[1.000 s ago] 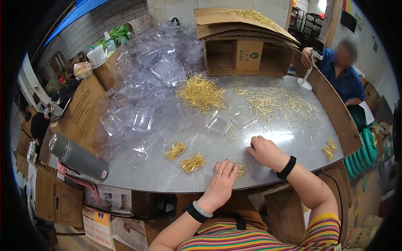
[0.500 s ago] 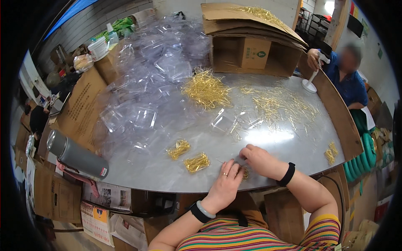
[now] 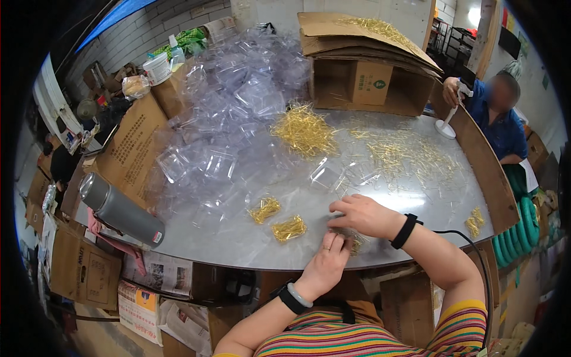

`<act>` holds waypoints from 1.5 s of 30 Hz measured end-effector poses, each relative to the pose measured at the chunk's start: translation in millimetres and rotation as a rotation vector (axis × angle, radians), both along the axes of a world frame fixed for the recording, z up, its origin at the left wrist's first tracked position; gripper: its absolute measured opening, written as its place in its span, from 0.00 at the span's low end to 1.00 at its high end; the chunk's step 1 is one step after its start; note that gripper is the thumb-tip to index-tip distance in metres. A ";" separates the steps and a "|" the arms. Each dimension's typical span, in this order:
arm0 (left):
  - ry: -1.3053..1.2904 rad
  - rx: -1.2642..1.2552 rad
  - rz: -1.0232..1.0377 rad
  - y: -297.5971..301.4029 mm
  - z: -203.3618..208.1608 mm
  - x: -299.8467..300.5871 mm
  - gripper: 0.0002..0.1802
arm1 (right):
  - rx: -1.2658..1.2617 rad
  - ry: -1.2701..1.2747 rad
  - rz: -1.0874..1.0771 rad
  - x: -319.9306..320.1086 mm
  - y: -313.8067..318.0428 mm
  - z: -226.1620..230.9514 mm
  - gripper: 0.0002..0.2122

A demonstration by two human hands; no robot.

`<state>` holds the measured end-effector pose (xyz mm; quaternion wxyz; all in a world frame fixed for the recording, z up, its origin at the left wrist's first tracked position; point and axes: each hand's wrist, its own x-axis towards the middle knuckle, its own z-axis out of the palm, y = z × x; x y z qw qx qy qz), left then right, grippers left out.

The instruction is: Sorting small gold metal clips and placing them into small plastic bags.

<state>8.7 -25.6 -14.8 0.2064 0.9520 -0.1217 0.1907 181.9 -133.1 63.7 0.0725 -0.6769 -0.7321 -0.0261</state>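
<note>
Near the front edge of the metal table, a small clear plastic box [image 3: 357, 243] with thin gold wire pins in it lies between my hands, mostly covered by them. My left hand [image 3: 328, 265] has its fingers curled against the box's near left side. Bent over its far side, my right hand [image 3: 367, 216] has fingers partly spread; its fingertips are near the box's top, and contact is unclear. Left of my hands sit two bundles of gold pins, a nearer one [image 3: 289, 228] and a farther one [image 3: 264, 209], apparently in clear boxes.
A large heap of clear plastic boxes [image 3: 238, 113] fills the table's left. A gold pin pile [image 3: 304, 130] and scattered pins [image 3: 410, 156] lie beyond my hands. A grey bottle [image 3: 122, 209] stands left. Cardboard walls [image 3: 485, 157] edge the table; a person's hand [image 3: 452, 91] grips a white stand [image 3: 446, 128].
My right hand has lifted slightly and its fingers have opened out over the box. My left hand stays against the box. The whole view has shifted a little.
</note>
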 end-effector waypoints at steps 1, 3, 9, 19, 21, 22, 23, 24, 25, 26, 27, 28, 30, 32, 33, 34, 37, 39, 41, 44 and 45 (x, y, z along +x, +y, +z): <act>0.042 -0.010 -0.007 0.1 -0.5 -0.3 0.29 | 0.010 -0.024 -0.039 1.7 -9.2 -0.2 0.15; 0.020 -0.004 0.003 0.2 -3.1 0.1 0.28 | -0.001 0.004 -0.100 1.5 -23.2 -4.6 0.17; -0.088 -0.078 0.035 0.4 -3.1 1.6 0.28 | 0.096 0.250 -0.205 -8.1 -40.3 -22.1 0.16; 0.108 -0.168 0.028 10.7 8.8 0.5 0.36 | 0.094 0.325 -0.587 -36.1 -65.8 -21.4 0.12; 0.110 -0.163 -0.013 12.1 5.8 1.8 0.36 | 0.157 0.342 -0.499 -36.3 -57.9 -28.7 0.12; 0.115 -0.166 -0.037 12.8 3.1 2.5 0.36 | 0.144 0.342 -0.468 -32.9 -53.4 -31.4 0.13; 0.120 -0.169 -0.061 13.5 0.6 2.9 0.36 | 0.131 0.341 -0.438 -29.9 -50.0 -33.0 0.14; 0.115 -0.186 -0.067 14.4 -0.9 2.4 0.36 | 0.102 0.385 -0.378 -27.2 -46.8 -32.3 0.15; 0.110 -0.202 -0.074 15.1 -2.1 1.9 0.36 | 0.073 0.429 -0.318 -24.7 -44.3 -31.1 0.16; 0.104 -0.219 -0.084 15.4 -2.1 1.9 0.35 | 0.044 0.471 -0.261 -23.8 -43.9 -30.0 0.18; 0.099 -0.255 -0.069 14.0 -0.7 1.8 0.35 | 0.065 0.558 -0.293 -24.1 -44.8 -30.6 0.19; 0.094 -0.291 -0.057 11.1 2.9 1.9 0.35 | 0.088 0.644 -0.327 -24.5 -46.9 -30.7 0.20; 0.089 -0.266 -0.039 8.3 8.6 3.1 0.34 | 0.170 0.773 -0.426 -29.4 -54.0 -26.1 0.22; 0.093 -0.142 -0.013 10.7 10.5 3.1 0.33 | 0.283 0.864 -0.544 -42.2 -65.3 -18.0 0.22; 0.105 -0.106 -0.016 10.8 10.3 2.0 0.33 | 0.344 0.824 -0.585 -49.6 -70.8 -21.8 0.22; 0.111 -0.073 -0.026 9.7 10.8 2.8 0.32 | 0.406 0.774 -0.631 -59.9 -78.8 -25.9 0.23; 0.102 -0.043 -0.058 5.3 7.5 6.2 0.31 | 0.518 0.682 -0.739 -94.0 -84.1 -51.8 0.25; 0.102 -0.045 -0.074 4.5 5.4 5.6 0.31 | 0.578 0.623 -0.792 -109.8 -68.3 -63.5 0.27; 0.100 -0.050 -0.082 4.5 5.0 6.0 0.30 | 0.634 0.756 -0.742 -115.4 -52.8 -68.7 0.28; 0.077 -0.054 -0.064 4.3 2.5 5.5 0.30 | 0.731 1.013 -0.653 -110.4 -43.8 -78.8 0.28; 0.074 -0.069 -0.051 4.0 2.7 4.3 0.30 | 0.744 0.961 -0.685 -107.5 -47.0 -79.6 0.28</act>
